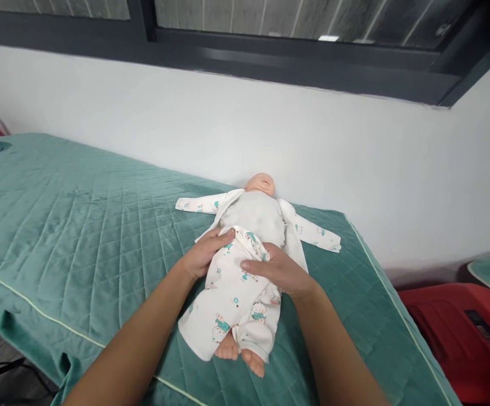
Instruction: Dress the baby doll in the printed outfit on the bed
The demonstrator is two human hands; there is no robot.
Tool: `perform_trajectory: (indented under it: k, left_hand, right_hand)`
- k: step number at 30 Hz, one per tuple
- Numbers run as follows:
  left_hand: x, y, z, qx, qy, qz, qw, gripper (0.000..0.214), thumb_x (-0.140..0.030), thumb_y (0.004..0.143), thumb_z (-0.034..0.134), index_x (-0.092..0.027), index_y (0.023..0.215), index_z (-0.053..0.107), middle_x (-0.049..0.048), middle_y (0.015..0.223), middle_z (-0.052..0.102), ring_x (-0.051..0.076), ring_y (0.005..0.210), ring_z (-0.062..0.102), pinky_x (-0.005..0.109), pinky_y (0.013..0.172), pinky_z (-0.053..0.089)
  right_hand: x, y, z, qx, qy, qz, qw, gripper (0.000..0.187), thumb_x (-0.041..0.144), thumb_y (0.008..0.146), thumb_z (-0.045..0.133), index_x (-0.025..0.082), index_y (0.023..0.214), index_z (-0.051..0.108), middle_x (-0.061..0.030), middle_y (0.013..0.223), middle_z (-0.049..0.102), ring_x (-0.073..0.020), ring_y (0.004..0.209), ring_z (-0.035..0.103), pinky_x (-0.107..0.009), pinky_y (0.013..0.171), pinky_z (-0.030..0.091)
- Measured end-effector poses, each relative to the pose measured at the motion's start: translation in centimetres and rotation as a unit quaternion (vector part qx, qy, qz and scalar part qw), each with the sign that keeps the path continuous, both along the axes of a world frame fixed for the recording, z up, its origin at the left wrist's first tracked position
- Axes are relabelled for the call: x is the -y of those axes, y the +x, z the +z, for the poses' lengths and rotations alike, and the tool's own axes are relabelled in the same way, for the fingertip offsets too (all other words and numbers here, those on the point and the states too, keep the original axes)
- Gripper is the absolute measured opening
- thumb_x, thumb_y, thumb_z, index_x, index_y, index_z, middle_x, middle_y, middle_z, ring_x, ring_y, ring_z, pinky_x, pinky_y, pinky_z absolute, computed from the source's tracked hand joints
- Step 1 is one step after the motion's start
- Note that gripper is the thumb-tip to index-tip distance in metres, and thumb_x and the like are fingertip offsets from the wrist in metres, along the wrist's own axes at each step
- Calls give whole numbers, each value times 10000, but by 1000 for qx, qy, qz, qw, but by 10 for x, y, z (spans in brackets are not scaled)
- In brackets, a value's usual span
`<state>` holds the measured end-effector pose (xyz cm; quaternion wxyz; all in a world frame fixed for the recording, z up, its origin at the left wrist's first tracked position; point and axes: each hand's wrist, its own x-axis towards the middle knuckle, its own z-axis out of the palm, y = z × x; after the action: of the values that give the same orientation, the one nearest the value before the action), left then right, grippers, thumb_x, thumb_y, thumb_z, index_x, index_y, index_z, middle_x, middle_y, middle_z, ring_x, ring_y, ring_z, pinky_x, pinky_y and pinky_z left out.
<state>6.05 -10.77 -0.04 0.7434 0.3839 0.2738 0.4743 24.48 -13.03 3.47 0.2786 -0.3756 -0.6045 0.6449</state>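
A baby doll (260,183) lies on its back with its head toward the wall. White printed pants (223,293) cover its legs, and its bare feet (253,362) stick out at the cuffs. The pants' left side in view is spread wide. My left hand (206,251) grips the waistband on the left, thumb on top. On the right side, my right hand (281,269) also holds the waistband, its thumb over the cloth and its fingers partly hidden. An open white jacket (321,232) has its printed sleeves stretched out to both sides, around the doll's pale cloth torso (253,214).
The doll rests on a bed with a green quilted cover (92,225), near its right end. A white wall (143,118) and a dark window frame (270,62) stand behind. To the right is a red plastic object (451,332), lower than the bed.
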Motion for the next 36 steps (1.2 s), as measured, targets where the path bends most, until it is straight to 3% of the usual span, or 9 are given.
perform_trajectory:
  k: [4,7,13,16,21,25,29,32,36]
  left_hand:
    - [25,10,20,63,-59,-38,996,346,-388,818,704,-101,1010,705,110,833,733,207,730,689,295,681,530]
    - [55,14,32,93,-107,-40,989,338,-376,860,652,-116,1072,697,118,904,741,228,808,706,314,737,548]
    - [117,15,40,85,-169,93,978,329,-316,860,649,-155,1145,686,93,1018,742,224,870,710,308,764,566]
    - [140,17,40,92,-190,148,966,301,-284,868,624,-156,1131,695,90,1046,740,223,872,709,307,756,573]
    - [177,19,29,93,-225,223,944,266,-210,838,652,-174,1092,720,79,1139,723,224,1026,685,292,862,569]
    - [205,27,11,112,-225,209,945,323,-271,830,678,-196,1142,706,80,1180,707,273,1181,623,348,959,547]
    - [220,37,-11,106,-219,234,941,345,-293,779,740,-222,1115,716,71,1112,729,256,1139,649,318,931,555]
    - [221,39,-24,71,-224,294,926,312,-298,726,789,-205,1017,725,69,1029,738,223,1019,690,284,849,574]
    - [214,26,-33,-54,-205,339,917,406,-450,687,796,-162,942,667,31,789,674,151,654,640,243,518,536]
  right_hand:
    - [-1,5,-3,-102,-37,-50,993,445,419,752,779,180,1115,683,-57,940,736,-202,809,690,-340,802,533]
    - [0,5,0,-107,-19,-29,994,419,435,749,773,181,1069,684,-50,939,723,-199,825,676,-342,824,515]
    - [2,-3,0,53,168,21,984,273,422,748,751,173,800,651,27,759,617,-140,726,552,-240,661,413]
    - [4,-8,-5,105,218,37,970,203,348,725,750,183,782,646,40,765,620,-138,746,545,-227,656,389]
    - [5,-12,-12,168,288,65,940,88,203,689,692,191,770,660,27,795,675,-149,749,580,-232,671,398]
    - [3,-12,-14,207,337,100,913,87,147,688,636,193,745,682,7,777,704,-154,727,599,-239,660,388]
    - [3,-12,-13,223,355,123,900,61,166,670,651,192,707,693,7,749,706,-151,695,592,-245,646,375]
    - [4,-12,-12,239,354,124,896,76,169,664,640,190,707,699,4,747,705,-150,694,583,-244,639,370]
    - [6,-11,-11,255,339,120,897,113,162,674,606,195,725,702,17,774,715,-144,720,594,-235,641,364]
